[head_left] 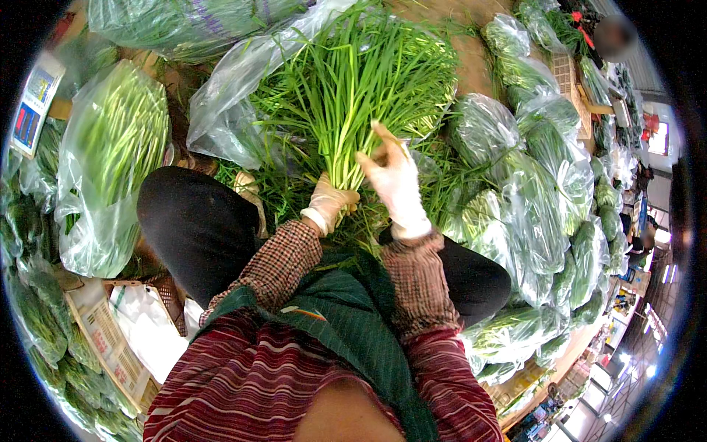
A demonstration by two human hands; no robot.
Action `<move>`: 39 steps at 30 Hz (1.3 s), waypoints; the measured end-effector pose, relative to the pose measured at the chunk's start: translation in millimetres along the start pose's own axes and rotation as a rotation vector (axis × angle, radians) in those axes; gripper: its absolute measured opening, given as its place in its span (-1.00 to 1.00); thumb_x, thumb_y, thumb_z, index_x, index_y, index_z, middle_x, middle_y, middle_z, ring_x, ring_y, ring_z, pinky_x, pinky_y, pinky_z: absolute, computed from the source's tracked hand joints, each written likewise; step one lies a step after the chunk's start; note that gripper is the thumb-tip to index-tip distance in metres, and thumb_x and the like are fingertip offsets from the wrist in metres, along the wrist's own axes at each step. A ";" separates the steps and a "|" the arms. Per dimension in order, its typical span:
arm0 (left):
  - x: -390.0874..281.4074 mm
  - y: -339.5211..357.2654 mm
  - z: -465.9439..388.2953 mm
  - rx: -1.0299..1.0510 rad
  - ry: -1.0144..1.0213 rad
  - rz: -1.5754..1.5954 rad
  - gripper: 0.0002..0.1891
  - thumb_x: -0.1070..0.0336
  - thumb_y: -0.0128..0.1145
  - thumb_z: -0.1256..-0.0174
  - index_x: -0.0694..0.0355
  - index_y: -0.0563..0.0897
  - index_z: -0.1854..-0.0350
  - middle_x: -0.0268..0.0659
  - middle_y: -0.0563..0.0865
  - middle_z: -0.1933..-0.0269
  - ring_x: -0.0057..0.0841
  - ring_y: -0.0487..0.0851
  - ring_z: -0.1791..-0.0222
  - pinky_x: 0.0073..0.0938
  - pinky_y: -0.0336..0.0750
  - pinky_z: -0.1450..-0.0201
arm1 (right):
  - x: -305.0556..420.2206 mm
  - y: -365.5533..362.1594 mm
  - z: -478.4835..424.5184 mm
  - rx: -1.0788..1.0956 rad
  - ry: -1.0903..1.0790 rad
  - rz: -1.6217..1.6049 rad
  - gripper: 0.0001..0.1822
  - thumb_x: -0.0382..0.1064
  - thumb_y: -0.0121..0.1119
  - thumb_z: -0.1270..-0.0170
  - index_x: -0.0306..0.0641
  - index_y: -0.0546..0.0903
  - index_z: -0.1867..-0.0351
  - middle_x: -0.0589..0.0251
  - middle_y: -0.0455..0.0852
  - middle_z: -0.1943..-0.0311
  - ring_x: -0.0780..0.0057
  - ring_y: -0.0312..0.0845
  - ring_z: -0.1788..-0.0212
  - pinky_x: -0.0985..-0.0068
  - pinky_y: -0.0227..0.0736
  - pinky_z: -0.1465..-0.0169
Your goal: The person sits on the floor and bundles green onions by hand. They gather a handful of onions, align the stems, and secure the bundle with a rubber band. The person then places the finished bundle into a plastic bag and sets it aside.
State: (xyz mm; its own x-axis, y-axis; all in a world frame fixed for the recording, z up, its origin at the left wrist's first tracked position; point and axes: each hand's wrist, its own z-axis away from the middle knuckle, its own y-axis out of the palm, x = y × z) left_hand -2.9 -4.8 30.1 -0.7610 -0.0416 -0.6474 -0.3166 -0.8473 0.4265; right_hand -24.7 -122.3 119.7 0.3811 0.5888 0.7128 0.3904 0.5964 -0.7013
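My left hand (pixel 331 200), in a pale thin glove, grips a bundle of garlic chives (pixel 345 110) by the lower stems. The long green leaves fan out away from me. Beside the stems, on their right, my gloved right hand (pixel 396 179) is raised with thumb and fingers apart; I see nothing held in it. Beyond the bundle lies a heap of more chives (pixel 433 72), partly hidden by its leaves. A clear plastic sheet or bag (pixel 235 113) spreads along the heap's left side. Loose leaf scraps (pixel 290 193) lie below, between my knees.
A filled clear bag of greens (pixel 113 166) lies at left, near a digital scale (pixel 36 108). Stacked bagged greens (pixel 530 215) crowd the right side. A plastic crate (pixel 107 345) sits lower left, and another person (pixel 588 30) is at upper right.
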 end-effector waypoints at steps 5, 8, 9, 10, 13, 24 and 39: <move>27.6 -10.8 -31.9 -0.114 0.091 -0.255 -0.32 0.63 0.28 0.24 0.33 0.27 -0.05 -0.20 0.60 0.27 -0.43 0.60 0.45 -0.51 0.49 0.51 | -11.3 70.1 -26.6 -0.057 -0.129 0.231 -0.57 -0.16 0.31 0.08 -0.31 0.53 0.16 0.08 0.55 0.31 0.11 0.51 0.30 0.36 0.46 0.22; 18.9 -7.6 -18.8 -0.053 0.063 -0.207 -0.22 0.62 0.29 0.24 0.37 0.19 -0.15 -0.21 0.63 0.25 -0.44 0.60 0.42 -0.53 0.50 0.44 | -14.6 58.6 -14.7 -0.067 0.036 -0.070 -0.83 -0.34 0.22 -0.01 -0.21 0.60 0.31 0.17 0.61 0.43 0.30 0.54 0.39 0.44 0.45 0.28; 6.5 -5.8 -10.8 -0.039 -0.099 -0.178 -0.21 0.61 0.29 0.24 0.37 0.18 -0.16 -0.21 0.63 0.24 -0.44 0.60 0.43 -0.53 0.50 0.45 | -4.2 35.2 -14.0 -0.057 0.120 -0.400 -0.94 -0.34 0.14 -0.14 -0.23 0.59 0.36 0.29 0.62 0.47 0.61 0.47 0.50 0.60 0.39 0.40; 6.1 -10.3 -10.3 -0.065 -0.054 -0.106 -0.27 0.61 0.27 0.20 0.36 0.21 -0.13 -0.20 0.63 0.28 -0.45 0.59 0.48 -0.51 0.49 0.51 | 17.3 8.1 -17.5 -0.144 0.122 -0.645 -0.94 -0.35 0.12 -0.15 -0.22 0.61 0.36 0.30 0.62 0.45 0.62 0.46 0.49 0.62 0.38 0.37; 2.2 -11.1 3.5 0.007 -0.007 -0.028 -0.49 0.59 0.28 0.12 0.30 0.39 0.05 -0.25 0.62 0.42 -0.49 0.57 0.65 -0.54 0.46 0.66 | 23.4 -89.5 -28.3 -0.575 -0.081 -0.869 -0.95 -0.38 0.10 -0.18 -0.26 0.55 0.33 0.31 0.59 0.41 0.59 0.44 0.43 0.64 0.36 0.31; -13.9 -28.0 0.1 0.193 -0.170 0.016 -0.77 0.36 0.19 -0.02 0.41 0.61 0.30 -0.24 0.66 0.48 -0.57 0.59 0.55 -0.63 0.47 0.54 | -49.3 -55.6 26.6 0.045 0.102 -0.451 -0.28 -0.64 -0.02 -0.10 0.05 0.27 -0.30 0.21 0.53 -0.04 0.51 0.44 0.00 0.58 0.32 -0.10; -67.2 -1.4 54.6 0.345 0.172 -0.450 -0.72 0.37 0.22 0.14 0.30 0.60 0.29 -0.37 0.63 0.49 -0.67 0.50 0.62 -0.68 0.33 0.59 | -46.9 -14.5 37.5 0.364 0.334 -1.395 0.06 0.26 0.29 0.06 -0.28 0.04 -0.34 0.03 0.40 -0.15 0.18 0.32 -0.17 0.22 0.30 -0.14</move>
State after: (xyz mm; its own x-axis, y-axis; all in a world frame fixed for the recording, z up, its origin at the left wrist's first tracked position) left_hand 17.7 28.2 107.6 -0.4156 0.1718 -0.8932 -0.7746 -0.5815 0.2486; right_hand -79.7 -138.0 96.3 0.0735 -0.6816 0.7280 0.3876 0.6922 0.6088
